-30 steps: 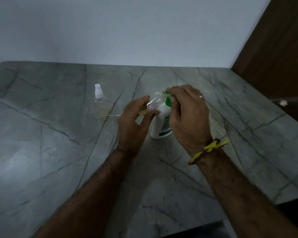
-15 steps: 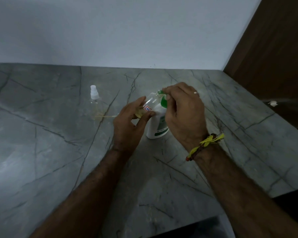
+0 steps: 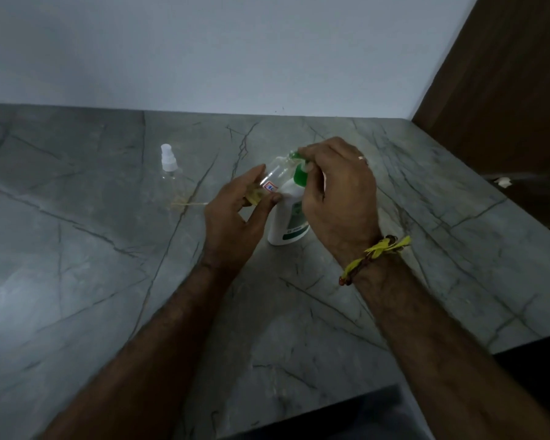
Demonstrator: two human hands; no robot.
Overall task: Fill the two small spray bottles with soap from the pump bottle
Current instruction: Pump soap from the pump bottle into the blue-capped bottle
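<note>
We see our left hand [image 3: 232, 214] pinching a small clear plastic spray bottle [image 3: 275, 179] between thumb and curled fingers, tilted so its open neck meets the green nozzle of the pump bottle [image 3: 288, 220]. A small red-and-blue sticker shows on its smooth wall, and pale yellow liquid pools at its lower end. The pump bottle is white, rounded and glossy, with a green label, standing upright on the desk [image 3: 77, 281]. Our right hand [image 3: 337, 198] curls over its green pump head, fingertips pressed on top. A braided yellow thread band [image 3: 375, 254] circles that wrist. The second spray bottle [image 3: 169, 173], clear with a white cap, stands well apart to the left on the grey veined stone desk.
</note>
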